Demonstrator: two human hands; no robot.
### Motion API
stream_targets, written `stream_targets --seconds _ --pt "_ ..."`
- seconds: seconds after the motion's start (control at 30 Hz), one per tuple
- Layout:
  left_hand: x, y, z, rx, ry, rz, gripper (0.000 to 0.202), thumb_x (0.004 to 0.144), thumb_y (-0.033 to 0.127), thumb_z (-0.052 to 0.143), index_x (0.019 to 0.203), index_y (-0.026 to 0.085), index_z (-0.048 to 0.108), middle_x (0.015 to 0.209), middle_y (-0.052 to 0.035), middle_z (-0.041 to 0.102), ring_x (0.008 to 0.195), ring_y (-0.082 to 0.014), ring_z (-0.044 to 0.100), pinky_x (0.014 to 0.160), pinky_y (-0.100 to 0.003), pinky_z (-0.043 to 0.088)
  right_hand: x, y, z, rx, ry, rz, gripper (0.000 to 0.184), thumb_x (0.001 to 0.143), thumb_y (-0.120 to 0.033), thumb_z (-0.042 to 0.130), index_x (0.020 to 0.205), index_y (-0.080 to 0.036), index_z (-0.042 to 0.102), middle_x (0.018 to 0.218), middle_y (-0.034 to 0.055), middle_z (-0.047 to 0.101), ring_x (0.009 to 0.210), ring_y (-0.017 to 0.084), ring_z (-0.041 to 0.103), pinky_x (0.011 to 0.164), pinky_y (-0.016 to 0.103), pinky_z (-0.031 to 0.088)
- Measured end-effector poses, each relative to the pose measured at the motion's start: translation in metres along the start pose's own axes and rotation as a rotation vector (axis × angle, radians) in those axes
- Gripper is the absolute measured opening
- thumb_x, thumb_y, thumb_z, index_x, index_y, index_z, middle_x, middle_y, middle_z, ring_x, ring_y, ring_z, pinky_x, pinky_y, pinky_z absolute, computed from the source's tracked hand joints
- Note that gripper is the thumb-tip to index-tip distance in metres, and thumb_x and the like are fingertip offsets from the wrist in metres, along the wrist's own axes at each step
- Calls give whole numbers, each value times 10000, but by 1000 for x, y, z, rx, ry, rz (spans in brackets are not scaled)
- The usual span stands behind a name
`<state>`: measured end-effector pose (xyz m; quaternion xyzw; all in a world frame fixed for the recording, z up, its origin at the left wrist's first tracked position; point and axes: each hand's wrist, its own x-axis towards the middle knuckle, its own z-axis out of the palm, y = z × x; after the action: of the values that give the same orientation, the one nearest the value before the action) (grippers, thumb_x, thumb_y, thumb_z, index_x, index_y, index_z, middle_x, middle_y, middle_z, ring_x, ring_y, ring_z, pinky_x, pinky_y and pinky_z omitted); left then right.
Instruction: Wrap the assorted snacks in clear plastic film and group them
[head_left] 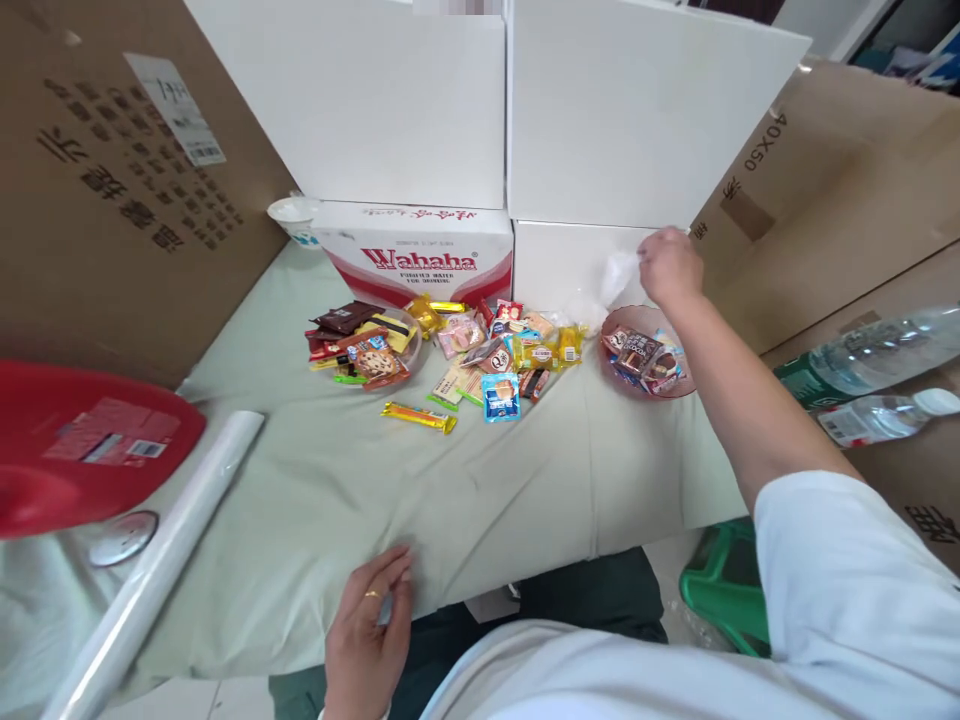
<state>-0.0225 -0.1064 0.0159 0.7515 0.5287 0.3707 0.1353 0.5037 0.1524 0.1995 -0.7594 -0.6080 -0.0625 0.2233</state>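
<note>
My right hand [671, 268] is raised at the back right, fingers closed on a thin translucent plastic bag [619, 277] that trails down to the left. Just below is a pinkish clear bowl [649, 392] of wrapped snacks, including a dark cocoa packet [637, 352]. My left hand [371, 625], wearing a ring, rests at the table's front edge with thumb and fingers together and nothing visible in them. Between the bowls lies a pile of wrapped snacks, with a blue packet [500, 397] and a yellow bar [418, 416] in front. A second bowl [412, 358] holds more packets.
A Wahaha carton [420, 255] and white panels [600, 110] stand behind the snacks. A paper cup [296, 220] is at back left. A red container [90, 450] and a white roll [165, 560] lie left. Bottles [877, 350] and a green stool [724, 590] are right.
</note>
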Motion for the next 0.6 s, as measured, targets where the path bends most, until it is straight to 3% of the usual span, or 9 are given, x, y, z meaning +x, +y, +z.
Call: stream_targets --seconds 0.1,0.17,0.23,0.3,0.4,0.5,0.6 --pt "4 0 1 -115 17 -177 245 999 401 579 1026 236 758 1054 -77 776 957 -220 740 806 -351 620 -30 -8 -31 162 66 135 180 963 -195 588 1082 -150 714 1096 137 721 907 194 594 861 365 497" --pt "17 10 7 -287 -51 -334 345 980 517 589 991 225 772 982 -81 772 888 -217 729 747 -335 617 -67 -23 -38 406 -112 156 184 973 -341 619 977 -177 701 819 58 694 631 135 499 594 279 446" --pt "38 26 18 -543 -166 -514 464 946 639 596 952 210 773 927 -88 761 824 -211 711 671 -314 605 -113 -44 -33 826 -390 224 318 918 -499 685 831 -194 665 627 -5 573 486 93 333 441 234 286" --pt "61 44 32 -846 -231 -678 573 881 749 618 973 201 757 1035 -121 765 925 -237 719 682 -324 611 -161 -69 -19 1199 -643 320 430 801 -600 780 745 -202 628 542 -47 463 454 67 230 412 210 178" --pt "87 65 52 -1255 -330 -814 730 750 851 688 1064 194 736 1178 -162 747 1132 -291 697 803 -389 630 -228 -107 6 1379 -844 444 517 701 -671 834 706 -203 616 495 -81 376 442 53 175 411 205 115" --pt "93 75 65 -1451 -404 -822 664 695 761 817 1030 195 723 1156 -133 745 1122 -282 697 857 -416 621 -278 -135 30 1355 -925 483 535 713 -692 822 691 -197 620 505 -79 384 444 52 196 418 216 130" --pt "84 75 66 -1480 -329 -804 483 601 455 986 886 196 694 953 -31 736 930 -189 703 873 -371 606 -309 -147 45 1336 -756 479 456 714 -612 854 726 -200 659 633 -48 496 497 58 279 450 217 208"
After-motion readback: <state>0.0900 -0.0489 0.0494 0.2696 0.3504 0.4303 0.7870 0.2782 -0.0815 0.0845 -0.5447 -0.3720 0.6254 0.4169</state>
